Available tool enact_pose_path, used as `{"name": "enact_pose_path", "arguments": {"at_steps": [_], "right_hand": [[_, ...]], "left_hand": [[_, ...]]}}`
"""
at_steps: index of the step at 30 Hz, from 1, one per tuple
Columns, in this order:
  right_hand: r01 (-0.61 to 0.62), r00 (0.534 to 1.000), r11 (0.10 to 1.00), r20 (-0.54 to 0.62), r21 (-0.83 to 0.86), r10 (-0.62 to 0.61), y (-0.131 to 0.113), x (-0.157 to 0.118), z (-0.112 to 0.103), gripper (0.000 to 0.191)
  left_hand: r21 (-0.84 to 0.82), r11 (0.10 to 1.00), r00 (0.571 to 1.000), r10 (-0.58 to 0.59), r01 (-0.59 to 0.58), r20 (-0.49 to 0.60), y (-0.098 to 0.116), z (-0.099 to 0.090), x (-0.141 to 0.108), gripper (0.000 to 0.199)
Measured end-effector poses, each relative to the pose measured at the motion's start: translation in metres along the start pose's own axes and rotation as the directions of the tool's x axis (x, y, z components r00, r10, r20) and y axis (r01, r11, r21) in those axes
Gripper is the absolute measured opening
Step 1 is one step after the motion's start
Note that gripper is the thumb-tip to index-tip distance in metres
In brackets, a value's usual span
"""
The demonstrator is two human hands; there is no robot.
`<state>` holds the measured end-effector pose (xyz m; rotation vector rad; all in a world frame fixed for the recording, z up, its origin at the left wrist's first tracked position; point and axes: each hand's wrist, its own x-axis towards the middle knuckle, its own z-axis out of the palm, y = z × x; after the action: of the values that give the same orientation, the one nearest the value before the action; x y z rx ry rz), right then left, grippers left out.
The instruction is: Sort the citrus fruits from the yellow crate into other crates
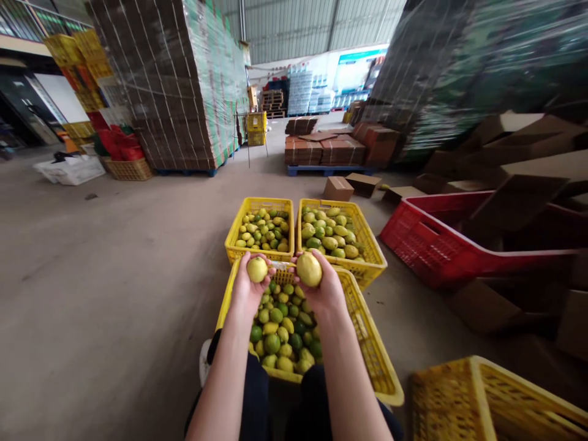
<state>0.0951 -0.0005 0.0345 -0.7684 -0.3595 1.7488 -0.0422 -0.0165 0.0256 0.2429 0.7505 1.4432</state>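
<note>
My left hand (248, 285) is closed around a small yellow lemon (257, 269). A larger pale yellow lemon (309, 269) sits in my right hand (327, 288), its fingers wrapped behind it. Both hands hover over the far end of a yellow crate (379, 352) holding green and yellow lemons (283, 331). Just beyond them stand two more yellow crates: the left crate (234, 229) has smaller yellow and green lemons (261, 228), the right crate (374, 248) larger ones (333, 229). My forearms cover parts of the near crate.
To the right lie a red crate (422, 236) with cardboard in it and loose open boxes (487, 303). Another yellow crate (443, 398) is at the lower right. Flattened cartons (342, 150) rest on a blue pallet, and tall wrapped stacks (160, 86) rise behind.
</note>
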Motion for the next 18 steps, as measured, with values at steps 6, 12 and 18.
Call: {"name": "enact_pose_path", "arguments": {"at_steps": [6, 12, 18], "right_hand": [[-0.059, 0.998, 0.996, -0.003, 0.070, 0.059, -0.021, -0.011, -0.020, 0.010], [0.155, 0.967, 0.986, -0.195, -0.060, -0.164, -0.002, -0.023, -0.029, 0.008], [-0.256, 0.967, 0.965, -0.037, -0.057, 0.254, 0.031, -0.039, -0.032, 0.008]], "left_hand": [[0.151, 0.985, 0.987, 0.103, -0.084, -0.124, 0.038, -0.043, -0.005, 0.022], [0.592, 0.800, 0.984, 0.008, 0.101, -0.178, 0.020, -0.073, 0.000, 0.014], [0.953, 0.117, 0.861, -0.469, 0.280, -0.196, -0.041, -0.122, -0.034, 0.009]]}}
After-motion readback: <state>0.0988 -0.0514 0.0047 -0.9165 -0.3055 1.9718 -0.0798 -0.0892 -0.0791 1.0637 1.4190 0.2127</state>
